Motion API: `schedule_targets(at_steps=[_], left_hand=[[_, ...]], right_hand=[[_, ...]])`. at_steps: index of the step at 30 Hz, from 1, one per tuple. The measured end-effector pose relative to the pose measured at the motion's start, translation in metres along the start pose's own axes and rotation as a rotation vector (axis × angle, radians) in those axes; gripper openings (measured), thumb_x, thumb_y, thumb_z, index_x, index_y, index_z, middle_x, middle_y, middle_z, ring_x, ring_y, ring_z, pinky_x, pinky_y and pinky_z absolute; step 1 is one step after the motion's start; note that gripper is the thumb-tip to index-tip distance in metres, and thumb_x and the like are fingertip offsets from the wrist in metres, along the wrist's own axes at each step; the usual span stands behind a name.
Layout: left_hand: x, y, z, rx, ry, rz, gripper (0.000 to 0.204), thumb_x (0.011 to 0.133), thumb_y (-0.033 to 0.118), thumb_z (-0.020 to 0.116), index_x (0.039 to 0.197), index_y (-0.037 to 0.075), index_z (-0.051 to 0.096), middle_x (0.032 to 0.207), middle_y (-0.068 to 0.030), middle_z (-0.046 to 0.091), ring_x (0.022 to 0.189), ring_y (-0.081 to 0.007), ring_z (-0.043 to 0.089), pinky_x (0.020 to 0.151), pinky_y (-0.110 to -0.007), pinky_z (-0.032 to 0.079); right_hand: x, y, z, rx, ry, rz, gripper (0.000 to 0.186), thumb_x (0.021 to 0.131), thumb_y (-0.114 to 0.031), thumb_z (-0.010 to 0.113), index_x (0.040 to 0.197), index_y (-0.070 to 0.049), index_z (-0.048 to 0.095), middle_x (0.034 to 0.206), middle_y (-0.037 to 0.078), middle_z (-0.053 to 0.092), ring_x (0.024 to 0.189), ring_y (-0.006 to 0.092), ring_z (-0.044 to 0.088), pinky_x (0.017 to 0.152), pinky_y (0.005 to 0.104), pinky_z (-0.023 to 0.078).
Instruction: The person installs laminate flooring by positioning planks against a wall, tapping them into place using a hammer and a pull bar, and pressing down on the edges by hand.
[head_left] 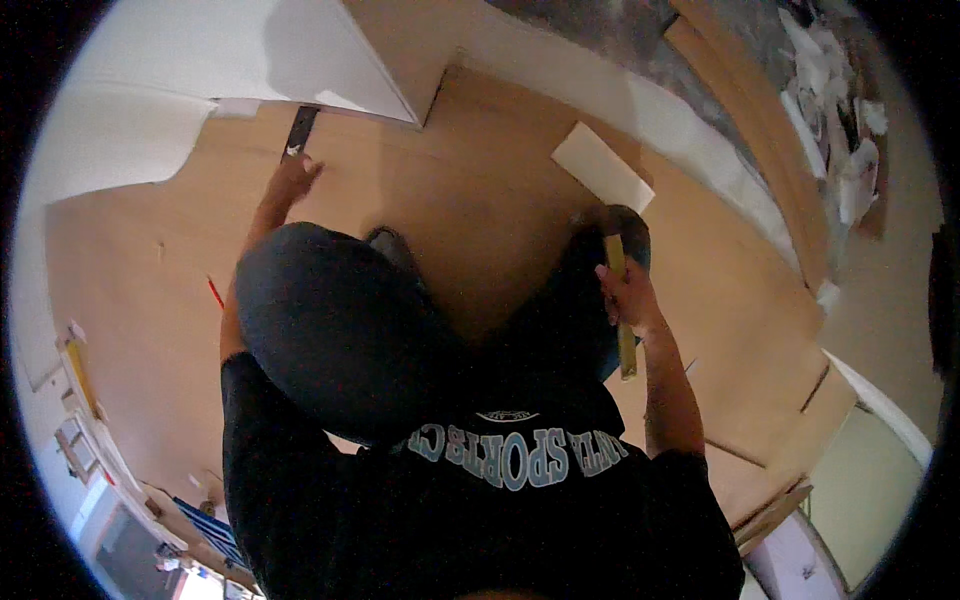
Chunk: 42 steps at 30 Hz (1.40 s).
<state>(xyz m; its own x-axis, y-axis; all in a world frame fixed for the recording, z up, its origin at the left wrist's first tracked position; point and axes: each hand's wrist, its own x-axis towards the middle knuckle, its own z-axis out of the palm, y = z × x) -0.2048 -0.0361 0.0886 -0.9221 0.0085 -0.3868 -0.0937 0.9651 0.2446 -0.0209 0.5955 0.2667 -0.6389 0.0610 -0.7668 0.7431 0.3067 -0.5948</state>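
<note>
My left hand point(292, 180) reaches forward to the near end of a dark flat strip point(303, 122) that lies against the base of a white panel. Its thumb stands apart from the fingers, and a small white bit point(293, 150) shows at the fingertips; the exact contact is blurred. Beside my right knee, my right hand point(630, 290) is closed around a narrow yellow stick point(627, 355), whose ends stick out in front of and behind the fist. Just ahead of that hand, a pale rectangular board point(602, 165) lies flat on the brown floor.
A white panel with a sharp corner point(415, 120) rises ahead on the left. A small red stick point(215, 292) lies on the brown floor point(150, 330). Long curved brown boards point(745, 130) and crumpled white scraps point(855, 170) are at far right. A yellow tool point(80, 375) sits by the left edge.
</note>
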Motion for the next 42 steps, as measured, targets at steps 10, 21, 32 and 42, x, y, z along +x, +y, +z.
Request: schedule_targets(at_steps=[10, 21, 32, 42], left_hand=[[-0.132, 0.245, 0.045, -0.684, -0.795, 0.208, 0.041, 0.103, 0.041, 0.056, 0.113, 0.003, 0.068, 0.100, -0.0089, 0.069, 0.092, -0.0180, 0.063, 0.084, -0.034, 0.052], [-0.062, 0.421, 0.055, -0.109, -0.639, 0.884, 0.043, 0.094, 0.034, 0.064, 0.123, 0.003, 0.063, 0.124, -0.0152, 0.062, 0.113, -0.0302, 0.059, 0.096, -0.046, 0.047], [0.038, 0.471, 0.106, 0.341, 0.257, 1.077, 0.097, 0.071, 0.048, 0.083, 0.149, 0.006, 0.044, 0.147, -0.0162, 0.047, 0.140, -0.0362, 0.039, 0.114, -0.056, 0.032], [0.111, 0.525, 0.103, 0.475, 0.115, 1.124, 0.105, 0.060, 0.039, 0.091, 0.149, 0.010, 0.044, 0.143, -0.0136, 0.050, 0.137, -0.0357, 0.041, 0.111, -0.060, 0.032]], right_hand=[[0.007, 0.012, -0.027, 0.032, -0.140, -0.234, 0.035, 0.094, -0.036, 0.069, 0.104, -0.006, 0.055, 0.062, 0.003, 0.051, 0.046, 0.0140, 0.051, 0.045, 0.0307, 0.043], [-0.024, 0.019, -0.038, 0.286, 0.017, -0.179, 0.032, 0.094, -0.029, 0.071, 0.105, -0.004, 0.054, 0.063, 0.005, 0.057, 0.044, 0.0157, 0.053, 0.043, 0.0310, 0.043], [-0.060, 0.176, -0.069, 0.493, 0.353, 0.046, 0.021, 0.094, -0.021, 0.069, 0.102, -0.006, 0.057, 0.070, 0.003, 0.058, 0.047, 0.0139, 0.056, 0.037, 0.0268, 0.044], [-0.037, 0.179, -0.096, 0.599, 0.355, 0.219, 0.022, 0.098, -0.026, 0.064, 0.089, -0.014, 0.049, 0.060, -0.001, 0.049, 0.039, 0.0112, 0.046, 0.032, 0.0280, 0.039]])
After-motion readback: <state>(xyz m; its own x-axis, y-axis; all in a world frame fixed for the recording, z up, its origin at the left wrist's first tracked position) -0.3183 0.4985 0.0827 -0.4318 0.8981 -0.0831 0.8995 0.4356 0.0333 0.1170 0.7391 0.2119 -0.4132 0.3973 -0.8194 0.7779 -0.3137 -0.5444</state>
